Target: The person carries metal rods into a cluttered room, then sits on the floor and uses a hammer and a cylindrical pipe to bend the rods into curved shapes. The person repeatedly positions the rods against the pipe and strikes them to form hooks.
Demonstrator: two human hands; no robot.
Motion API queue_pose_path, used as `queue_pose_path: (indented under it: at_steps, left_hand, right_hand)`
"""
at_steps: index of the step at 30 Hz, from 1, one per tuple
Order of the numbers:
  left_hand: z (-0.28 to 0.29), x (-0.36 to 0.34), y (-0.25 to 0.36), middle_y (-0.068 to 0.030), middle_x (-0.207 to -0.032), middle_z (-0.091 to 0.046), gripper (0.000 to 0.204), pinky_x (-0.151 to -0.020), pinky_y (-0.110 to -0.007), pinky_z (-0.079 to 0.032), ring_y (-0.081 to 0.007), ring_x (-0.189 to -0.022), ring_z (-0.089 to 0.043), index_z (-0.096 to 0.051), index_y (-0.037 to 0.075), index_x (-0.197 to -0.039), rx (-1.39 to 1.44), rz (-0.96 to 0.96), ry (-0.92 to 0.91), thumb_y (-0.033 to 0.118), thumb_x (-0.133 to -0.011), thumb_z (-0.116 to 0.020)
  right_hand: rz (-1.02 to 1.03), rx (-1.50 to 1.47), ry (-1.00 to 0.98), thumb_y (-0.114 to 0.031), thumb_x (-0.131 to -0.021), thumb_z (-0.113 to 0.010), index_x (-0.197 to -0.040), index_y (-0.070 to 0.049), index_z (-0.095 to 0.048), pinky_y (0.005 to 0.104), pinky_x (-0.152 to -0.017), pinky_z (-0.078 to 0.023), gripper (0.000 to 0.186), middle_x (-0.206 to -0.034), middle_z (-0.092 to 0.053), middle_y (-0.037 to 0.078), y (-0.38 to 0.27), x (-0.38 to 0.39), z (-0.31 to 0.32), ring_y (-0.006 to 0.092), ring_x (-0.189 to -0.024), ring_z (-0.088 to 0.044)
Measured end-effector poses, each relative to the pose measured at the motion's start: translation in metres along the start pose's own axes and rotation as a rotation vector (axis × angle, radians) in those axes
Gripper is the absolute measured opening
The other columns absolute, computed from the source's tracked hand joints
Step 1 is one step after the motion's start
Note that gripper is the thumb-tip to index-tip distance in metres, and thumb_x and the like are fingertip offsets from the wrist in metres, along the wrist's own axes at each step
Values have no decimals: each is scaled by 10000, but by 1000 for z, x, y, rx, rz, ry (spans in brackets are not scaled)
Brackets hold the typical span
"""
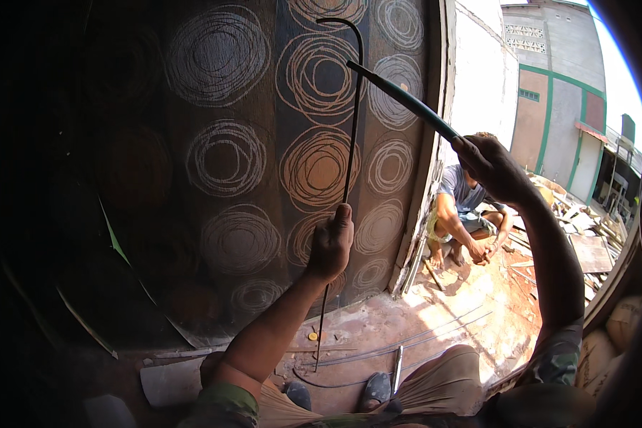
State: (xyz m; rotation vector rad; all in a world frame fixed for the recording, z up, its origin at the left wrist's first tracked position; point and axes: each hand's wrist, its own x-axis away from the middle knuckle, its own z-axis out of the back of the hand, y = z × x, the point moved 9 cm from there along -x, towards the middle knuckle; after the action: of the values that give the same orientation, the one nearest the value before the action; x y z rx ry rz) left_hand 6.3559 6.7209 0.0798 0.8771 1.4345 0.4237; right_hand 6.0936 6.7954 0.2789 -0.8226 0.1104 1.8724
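Observation:
My left hand point(332, 242) is closed around a long thin metal rod point(352, 135), thumb uppermost. The rod stands nearly upright, its top bent over in a hook towards the left and its lower end reaching down near the floor. Raised at the right, my right hand point(496, 167) grips a dark green pipe point(410, 102) by its near end. The pipe slants up to the left, and its thinner dark tip crosses in front of the rod just below the hook. Whether the two touch, I cannot tell.
A wall covering with scribbled circles point(225, 157) fills the left and middle. Through the doorway at right, a person point(471, 207) squats near scattered wood pieces point(588, 253). Several thin rods point(406, 339) lie on the floor by my feet. Sacks point(598, 355) sit at lower right.

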Motion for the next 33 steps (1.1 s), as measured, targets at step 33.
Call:
queue_pose_path:
  at_steps: [33]
  left_hand:
    - [1, -5, -14, 55, -655, -366, 531, -550, -331, -295, -73, -608, -328, -465, 88, -754, -162, -101, 147, 380, -1197, -443]
  right_hand:
    - [66, 96, 221, -669, -1114, -437, -825, -16, -577, 384, -644, -425, 728, -679, -507, 35, 10, -11, 16, 176, -659, -474]
